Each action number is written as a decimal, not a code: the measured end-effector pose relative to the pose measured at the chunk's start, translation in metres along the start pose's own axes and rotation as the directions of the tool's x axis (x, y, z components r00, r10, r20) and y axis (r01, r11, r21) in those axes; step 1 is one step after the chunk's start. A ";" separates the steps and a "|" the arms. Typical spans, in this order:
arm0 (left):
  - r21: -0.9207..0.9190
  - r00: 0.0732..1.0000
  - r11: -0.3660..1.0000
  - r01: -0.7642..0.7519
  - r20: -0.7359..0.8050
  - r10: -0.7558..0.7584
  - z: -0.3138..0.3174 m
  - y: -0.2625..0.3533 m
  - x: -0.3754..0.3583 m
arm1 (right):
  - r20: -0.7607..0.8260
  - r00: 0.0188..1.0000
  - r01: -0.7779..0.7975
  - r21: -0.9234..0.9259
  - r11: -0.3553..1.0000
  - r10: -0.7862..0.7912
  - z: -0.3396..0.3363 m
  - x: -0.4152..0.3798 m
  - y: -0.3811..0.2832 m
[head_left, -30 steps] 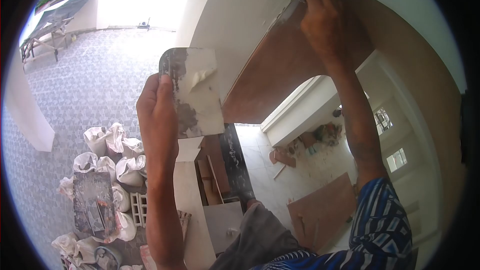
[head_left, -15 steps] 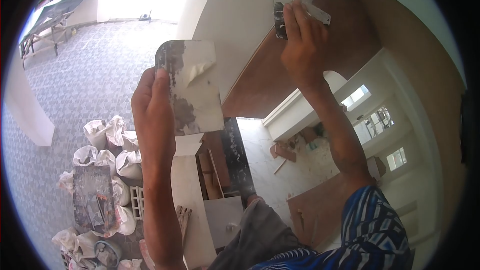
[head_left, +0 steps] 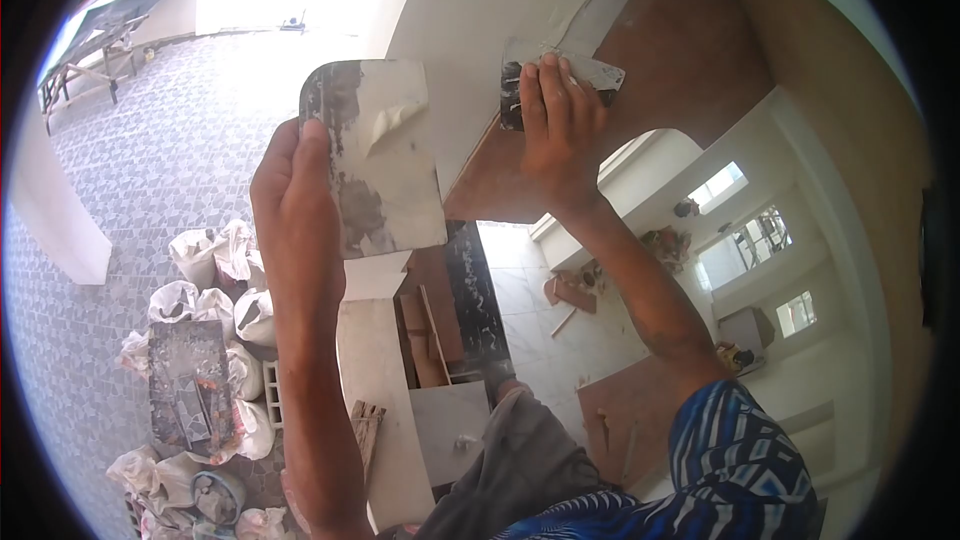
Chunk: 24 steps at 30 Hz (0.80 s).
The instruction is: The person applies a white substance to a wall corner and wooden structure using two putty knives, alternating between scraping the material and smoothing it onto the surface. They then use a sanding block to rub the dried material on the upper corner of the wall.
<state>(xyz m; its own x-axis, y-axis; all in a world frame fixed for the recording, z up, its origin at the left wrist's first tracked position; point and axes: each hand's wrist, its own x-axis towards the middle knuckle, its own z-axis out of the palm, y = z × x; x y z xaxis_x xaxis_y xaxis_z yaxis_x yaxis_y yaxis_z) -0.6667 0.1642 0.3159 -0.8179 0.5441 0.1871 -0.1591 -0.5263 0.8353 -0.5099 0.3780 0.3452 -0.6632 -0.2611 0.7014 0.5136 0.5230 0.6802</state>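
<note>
My left hand [head_left: 298, 175] grips the left edge of a flat rectangular plate [head_left: 400, 185], its thumb on the face. A lump of pale putty [head_left: 392, 125] and dark smears lie on that plate. To the upper right, my right hand [head_left: 562, 130] is closed on a putty knife [head_left: 512, 95] with a dark strip and a pale blade. The blade lies against the edge between the white surface [head_left: 450, 30] and the brown board [head_left: 690, 50]. A pale putty strip [head_left: 605, 5] runs along that edge above the knife.
White sacks [head_left: 192, 255] surround a stained board [head_left: 188, 370] at the lower left, beside a bucket [head_left: 217, 496] and a hollow block [head_left: 272, 390]. A ledge [head_left: 375, 370] and a black strip [head_left: 475, 300] are below. Brown boards [head_left: 640, 420] lie lower right.
My right hand and the putty knife have moved down and left along the edge, exposing more of the pale strip. My left hand and the plate have shifted slightly up and left.
</note>
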 end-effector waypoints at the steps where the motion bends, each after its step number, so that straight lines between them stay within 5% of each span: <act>1: 0.001 1.000 1.000 0.004 -0.005 -0.004 0.000 0.002 -0.001 | -0.001 1.000 -0.012 0.019 1.000 0.012 0.000 -0.003 -0.005; 10: -0.002 1.000 1.000 0.014 0.002 -0.014 -0.001 -0.009 0.003 | 0.188 0.982 0.011 0.138 0.990 -0.037 -0.019 -0.038 -0.042; 15: -0.010 0.998 0.998 0.067 0.013 -0.067 0.002 -0.009 0.001 | 0.405 0.912 -0.325 0.629 0.706 0.058 -0.077 -0.031 -0.022; 17: -0.021 0.994 0.995 0.100 0.035 -0.099 -0.001 -0.015 0.001 | 0.877 0.440 -0.888 0.393 0.239 0.193 -0.113 -0.003 -0.001; 19: -0.066 0.988 0.988 0.142 0.068 -0.138 0.003 -0.015 -0.001 | 0.848 0.477 -0.877 0.475 0.067 0.229 -0.116 -0.006 0.014; 20: -0.078 0.985 0.984 0.157 0.089 -0.150 0.005 -0.020 -0.002 | 0.873 0.431 -0.902 0.417 0.111 0.227 -0.124 -0.001 0.019; 23: -0.240 0.952 0.926 0.292 0.172 -0.255 0.019 -0.028 -0.005 | 0.772 0.549 -0.822 0.568 0.040 0.321 -0.146 0.015 0.003; 24: -0.274 0.932 0.898 0.345 0.214 -0.293 0.022 -0.030 -0.006 | 0.696 0.653 -0.750 0.650 0.126 0.298 -0.150 0.019 -0.002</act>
<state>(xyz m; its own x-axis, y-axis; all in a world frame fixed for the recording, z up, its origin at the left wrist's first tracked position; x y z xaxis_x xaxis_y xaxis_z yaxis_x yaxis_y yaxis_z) -0.6452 0.1911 0.3009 -0.5978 0.8006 0.0405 -0.5761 -0.4641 0.6729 -0.4423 0.2500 0.3892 -0.6589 0.5500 0.5132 0.2083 0.7890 -0.5780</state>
